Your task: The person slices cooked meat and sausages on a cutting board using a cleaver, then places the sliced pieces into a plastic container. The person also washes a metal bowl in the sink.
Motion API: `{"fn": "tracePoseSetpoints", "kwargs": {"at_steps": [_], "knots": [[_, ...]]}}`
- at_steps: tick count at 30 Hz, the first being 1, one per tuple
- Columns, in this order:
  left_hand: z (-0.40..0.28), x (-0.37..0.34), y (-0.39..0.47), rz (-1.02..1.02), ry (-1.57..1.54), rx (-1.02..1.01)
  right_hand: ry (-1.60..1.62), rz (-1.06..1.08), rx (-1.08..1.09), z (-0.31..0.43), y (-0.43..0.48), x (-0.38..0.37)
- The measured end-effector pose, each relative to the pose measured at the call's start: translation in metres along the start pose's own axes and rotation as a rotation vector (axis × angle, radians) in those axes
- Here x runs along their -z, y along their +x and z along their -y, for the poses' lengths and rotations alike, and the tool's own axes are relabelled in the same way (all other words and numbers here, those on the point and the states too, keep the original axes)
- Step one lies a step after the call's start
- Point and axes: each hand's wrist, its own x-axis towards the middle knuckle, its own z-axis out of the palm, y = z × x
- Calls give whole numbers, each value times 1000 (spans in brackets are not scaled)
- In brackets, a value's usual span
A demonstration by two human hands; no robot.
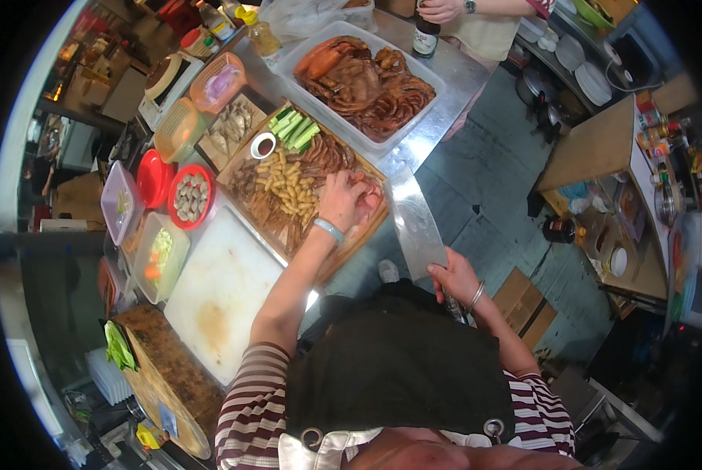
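My left hand (340,202) reaches over a wooden tray (351,254), its bent fingers touching pink meat slices (371,202) along the tray's right side. Whether the fingers grip a slice is hidden. Beside that hand lie peanuts in their shells (286,183), brown sliced meat (330,154) and shredded meat (246,191). Cucumber sticks (294,129) and a small white cup of dark sauce (263,145) fill the tray's far end. In my right hand (457,275) is a cleaver (414,226), its broad blade pointing away from me, off the tray's right edge.
A plastic tub of braised meat (365,88) stands beyond the tray. Another person's hand (440,9) holds a dark bottle (426,36). Left are a white cutting board (224,288), a red bowl of shellfish (191,197) and baskets (218,82). A wooden chopping block (163,364) sits nearer.
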Motion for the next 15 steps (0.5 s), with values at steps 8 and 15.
{"fn": "tracePoseSetpoints", "kwargs": {"at_steps": [8,15], "knots": [[32,-3,-16,50,-6,190,-105,-23,29,3,-10,5],[42,-12,-7,-94,-264,172,-130,-12,33,5,-15,6]]}}
